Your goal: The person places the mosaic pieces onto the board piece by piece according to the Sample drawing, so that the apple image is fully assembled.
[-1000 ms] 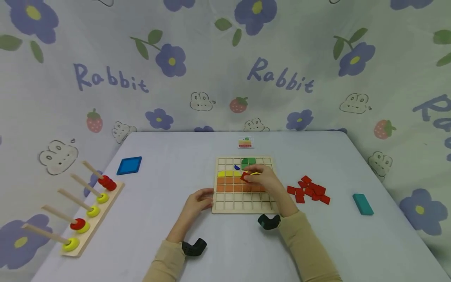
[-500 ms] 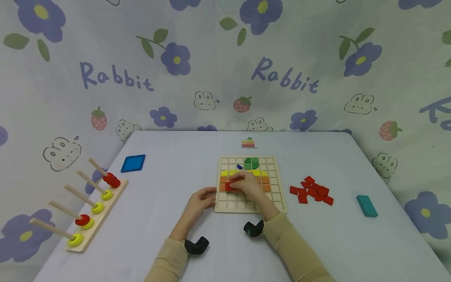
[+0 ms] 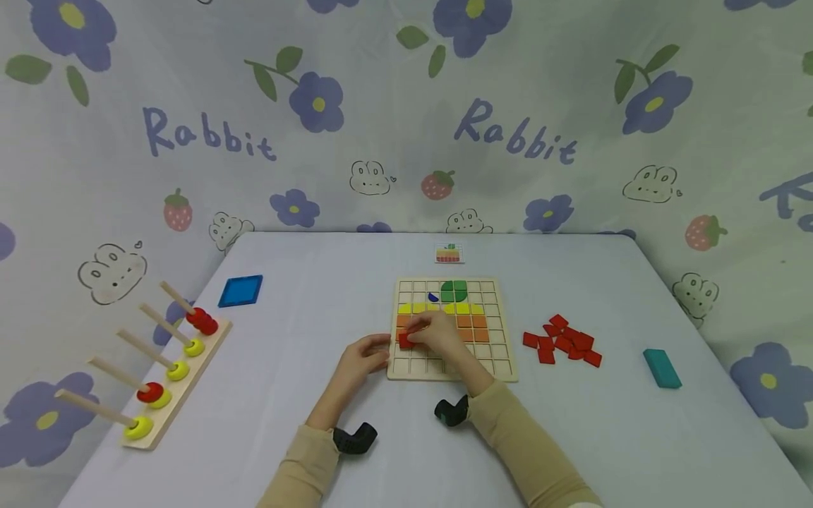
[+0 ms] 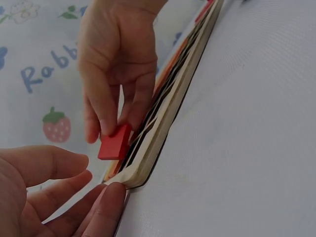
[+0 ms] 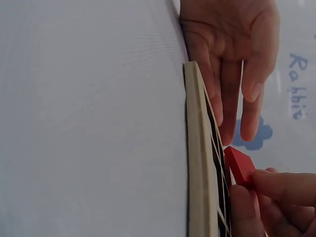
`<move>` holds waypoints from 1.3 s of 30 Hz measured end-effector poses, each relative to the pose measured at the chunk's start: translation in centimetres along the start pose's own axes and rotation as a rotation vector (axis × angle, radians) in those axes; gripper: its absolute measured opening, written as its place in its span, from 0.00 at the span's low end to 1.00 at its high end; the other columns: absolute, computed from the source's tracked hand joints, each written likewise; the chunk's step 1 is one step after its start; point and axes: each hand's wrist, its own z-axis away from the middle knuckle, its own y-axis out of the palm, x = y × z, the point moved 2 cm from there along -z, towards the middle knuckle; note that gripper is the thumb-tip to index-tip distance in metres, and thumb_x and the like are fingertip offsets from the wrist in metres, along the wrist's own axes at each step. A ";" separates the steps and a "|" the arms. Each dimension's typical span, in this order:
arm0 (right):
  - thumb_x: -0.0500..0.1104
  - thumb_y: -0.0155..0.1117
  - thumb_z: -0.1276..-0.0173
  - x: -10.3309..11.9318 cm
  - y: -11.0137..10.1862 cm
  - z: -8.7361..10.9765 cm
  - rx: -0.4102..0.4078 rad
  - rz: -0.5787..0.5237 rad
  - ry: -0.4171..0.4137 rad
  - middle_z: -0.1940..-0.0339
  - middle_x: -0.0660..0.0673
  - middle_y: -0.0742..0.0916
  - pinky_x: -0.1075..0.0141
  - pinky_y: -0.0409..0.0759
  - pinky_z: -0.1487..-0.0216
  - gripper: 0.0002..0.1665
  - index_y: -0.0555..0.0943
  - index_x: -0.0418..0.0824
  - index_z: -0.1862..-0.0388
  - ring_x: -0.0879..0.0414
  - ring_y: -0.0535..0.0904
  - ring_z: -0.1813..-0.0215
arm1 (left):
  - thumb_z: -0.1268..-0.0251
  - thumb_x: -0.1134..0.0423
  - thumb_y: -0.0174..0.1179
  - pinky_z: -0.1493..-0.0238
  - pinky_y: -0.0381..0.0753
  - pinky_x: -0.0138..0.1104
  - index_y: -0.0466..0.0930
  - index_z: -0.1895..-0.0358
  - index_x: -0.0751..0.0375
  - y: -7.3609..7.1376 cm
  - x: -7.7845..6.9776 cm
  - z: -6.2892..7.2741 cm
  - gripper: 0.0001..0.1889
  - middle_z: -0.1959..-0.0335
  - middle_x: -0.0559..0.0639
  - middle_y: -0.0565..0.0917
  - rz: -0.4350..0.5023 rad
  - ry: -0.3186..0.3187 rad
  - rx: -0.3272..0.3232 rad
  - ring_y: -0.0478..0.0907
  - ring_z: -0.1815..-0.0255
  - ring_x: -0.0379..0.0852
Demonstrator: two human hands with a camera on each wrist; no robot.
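In the head view a wooden grid board [image 3: 470, 367] lies mid-table, bearing rows of yellow tiles [image 3: 470, 309] and orange tiles [image 3: 480, 335], green pieces [image 3: 454, 290] and a small dark blue piece [image 3: 433, 297]. My right hand [image 3: 438, 334] pinches a red square tile [image 3: 404, 341] between thumb and fingers, close over the cells below the orange rows at the left side. The tile [image 4: 113, 144] looks tilted in the left wrist view. My left hand [image 3: 360, 358] rests by the board's left edge, fingers loosely extended, fingertips at its corner in the left wrist view. The right hand covers some middle tiles.
Right of the board lies a loose pile of red tiles [image 3: 564, 341], with a teal block [image 3: 662, 368] farther right. A small picture card [image 3: 449, 253] sits behind the board. At left are a blue tray [image 3: 241, 291] and a wooden peg rack [image 3: 166, 409] with rings.
My right hand has carried the red tile leftward and toward me, from over the yellow row to the cells below the orange rows. The left hand has stayed at the board's edge.
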 end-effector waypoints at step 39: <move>0.36 0.65 0.43 1.1 0.8 0.8 0.103 0.266 -0.090 0.71 0.50 0.84 0.70 0.76 0.72 0.04 0.85 0.43 0.69 0.58 0.74 0.72 | 0.40 0.74 0.53 0.53 0.81 0.39 0.71 0.43 0.75 -0.1 -3.0 1.8 0.20 0.51 0.67 0.78 0.051 -0.008 0.042 0.77 0.51 0.53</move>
